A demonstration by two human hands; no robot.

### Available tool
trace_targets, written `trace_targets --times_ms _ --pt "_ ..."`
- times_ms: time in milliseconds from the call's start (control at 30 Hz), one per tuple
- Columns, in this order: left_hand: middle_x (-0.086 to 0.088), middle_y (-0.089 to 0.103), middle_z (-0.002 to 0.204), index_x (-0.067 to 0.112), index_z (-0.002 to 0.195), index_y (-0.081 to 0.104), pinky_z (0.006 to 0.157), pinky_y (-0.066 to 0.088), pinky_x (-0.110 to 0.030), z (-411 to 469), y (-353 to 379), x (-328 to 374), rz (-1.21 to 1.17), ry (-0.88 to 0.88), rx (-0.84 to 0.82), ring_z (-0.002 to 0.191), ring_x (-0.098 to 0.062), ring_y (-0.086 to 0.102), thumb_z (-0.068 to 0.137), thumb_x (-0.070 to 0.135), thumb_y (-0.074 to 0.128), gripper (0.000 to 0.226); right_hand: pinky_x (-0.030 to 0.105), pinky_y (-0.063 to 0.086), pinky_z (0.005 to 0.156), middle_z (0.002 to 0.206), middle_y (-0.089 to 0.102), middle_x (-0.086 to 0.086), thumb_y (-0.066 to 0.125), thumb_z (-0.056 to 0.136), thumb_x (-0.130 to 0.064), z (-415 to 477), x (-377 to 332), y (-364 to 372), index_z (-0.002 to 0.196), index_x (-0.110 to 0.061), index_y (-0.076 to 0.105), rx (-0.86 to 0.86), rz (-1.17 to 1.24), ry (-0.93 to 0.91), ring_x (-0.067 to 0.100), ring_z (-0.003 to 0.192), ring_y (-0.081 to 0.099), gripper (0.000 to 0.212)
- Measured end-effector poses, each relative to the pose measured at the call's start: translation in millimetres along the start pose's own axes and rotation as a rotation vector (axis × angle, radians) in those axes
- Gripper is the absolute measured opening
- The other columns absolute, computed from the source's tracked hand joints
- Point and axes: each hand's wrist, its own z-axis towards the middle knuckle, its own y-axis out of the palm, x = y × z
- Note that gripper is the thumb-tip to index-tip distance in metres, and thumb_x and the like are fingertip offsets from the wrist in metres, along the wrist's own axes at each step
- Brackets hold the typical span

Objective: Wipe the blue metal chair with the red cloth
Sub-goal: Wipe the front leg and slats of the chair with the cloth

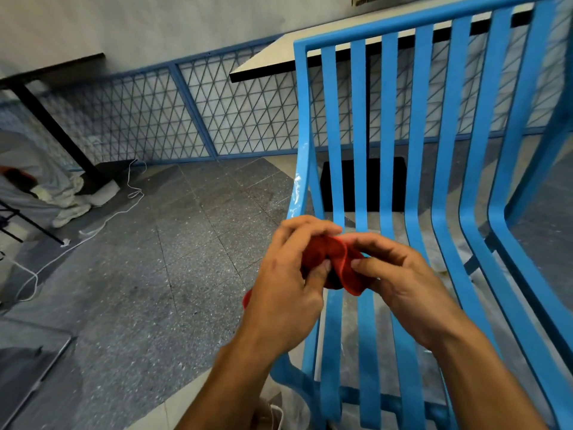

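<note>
The blue metal chair (pixel 418 156) fills the right half of the view, its slatted back rising ahead and its slatted seat running toward me. White smears mark its left frame post. Above the seat's left part, both hands hold a bunched red cloth (pixel 336 262). My left hand (pixel 288 280) grips the cloth from the left with curled fingers and its thumb pressed into the fabric. My right hand (pixel 400 274) pinches the cloth's right fold between thumb and fingers. A bit of red shows below my left wrist.
A table with a white top and black edge (pixel 266 68) stands behind the chair. A blue mesh fence (pixel 186 113) runs along the back. White cable (pixel 93 225) trails over the grey speckled floor at left, near a black table leg and pale bundled fabric.
</note>
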Motion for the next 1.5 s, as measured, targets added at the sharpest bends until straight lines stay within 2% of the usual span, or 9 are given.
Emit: trace_targets --times_ms 133,300,467,633,800,967,1200,1300,1500 --pt "-0.008 0.071 0.113 0.032 0.118 0.059 0.087 0.061 -0.033 9.6 -0.3 11.9 -0.407 -0.178 0.027 0.104 -0.020 0.073 0.088 -0.004 0.074 0.048 0.037 0.060 0.081 0.112 0.073 0.014 0.075 0.077 -0.011 -0.5 3.9 -3.6 0.108 -0.014 0.073 -0.049 0.113 0.028 0.031 0.098 0.072 0.032" --pt "-0.015 0.075 0.111 0.019 0.108 0.059 0.077 0.059 -0.026 13.4 3.9 17.2 -0.685 -0.326 0.096 0.101 -0.021 0.076 0.082 -0.004 0.079 0.040 0.053 0.059 0.092 0.105 0.073 0.022 0.099 0.048 -0.032 2.9 4.6 -3.3 0.108 -0.015 0.066 -0.030 0.321 0.013 0.034 0.093 0.074 0.070" --pt "0.004 0.078 0.107 0.020 0.110 0.070 0.087 0.058 -0.024 -4.2 11.9 13.2 -0.443 -0.287 0.142 0.099 -0.006 0.074 0.090 0.013 0.076 0.022 0.034 0.062 0.075 0.104 0.076 0.020 0.094 0.053 -0.017 3.8 4.1 -0.4 0.097 -0.021 0.067 0.076 0.335 -0.013 0.029 0.090 0.074 0.051" --pt "0.016 0.062 0.143 0.043 0.150 0.045 0.110 0.049 -0.036 -21.1 25.0 12.1 -0.360 -0.270 -0.088 0.129 -0.004 0.061 0.090 0.027 0.078 0.070 0.034 0.062 0.080 0.103 0.075 0.017 0.080 0.065 -0.013 5.2 3.0 4.6 0.101 -0.013 0.072 0.153 0.442 -0.003 0.026 0.092 0.072 0.037" --pt "0.012 0.072 0.124 0.048 0.146 0.048 0.098 0.058 -0.037 -16.8 31.5 13.3 -0.346 -0.313 0.114 0.113 -0.009 0.071 0.084 0.041 0.078 0.070 0.039 0.058 0.090 0.109 0.077 0.015 0.069 0.080 -0.028 2.2 -1.7 20.0 0.109 -0.013 0.075 0.082 0.300 0.083 0.026 0.099 0.073 0.034" --pt "0.024 0.076 0.102 0.037 0.127 0.065 0.077 0.058 -0.018 -4.1 15.2 14.3 -0.421 -0.370 0.325 0.093 0.003 0.073 0.092 0.017 0.073 0.041 0.040 0.060 0.088 0.120 0.075 -0.007 0.049 0.093 -0.055 1.1 -8.9 20.6 0.117 -0.028 0.077 -0.001 0.063 0.074 0.015 0.110 0.071 0.046" --pt "0.012 0.073 0.109 0.034 0.131 0.062 0.096 0.057 -0.039 35.3 -18.1 -20.0 -0.236 -0.468 0.477 0.103 -0.008 0.070 0.096 0.029 0.070 0.036 0.041 0.061 0.092 0.120 0.073 -0.011 0.041 0.086 -0.066 4.0 12.9 34.0 0.118 -0.036 0.073 0.096 -0.012 0.166 0.011 0.103 0.072 0.054" --pt "0.018 0.066 0.108 0.032 0.135 0.058 0.100 0.051 -0.037 55.7 -14.4 -43.2 -0.031 -0.481 0.392 0.108 -0.011 0.065 0.096 0.029 0.069 0.040 0.034 0.059 0.095 0.121 0.072 -0.015 0.039 0.084 -0.068 5.4 21.7 39.0 0.130 -0.038 0.065 0.086 -0.056 0.197 0.003 0.106 0.070 0.060" --pt "0.002 0.064 0.129 0.029 0.147 0.050 0.102 0.048 -0.038 71.4 7.5 -59.7 0.270 -0.418 0.192 0.119 -0.018 0.060 0.101 0.039 0.059 0.048 0.030 0.056 0.098 0.127 0.069 -0.022 0.031 0.087 -0.070 6.4 25.8 45.8 0.136 -0.038 0.060 0.018 -0.106 0.241 -0.002 0.109 0.067 0.066"
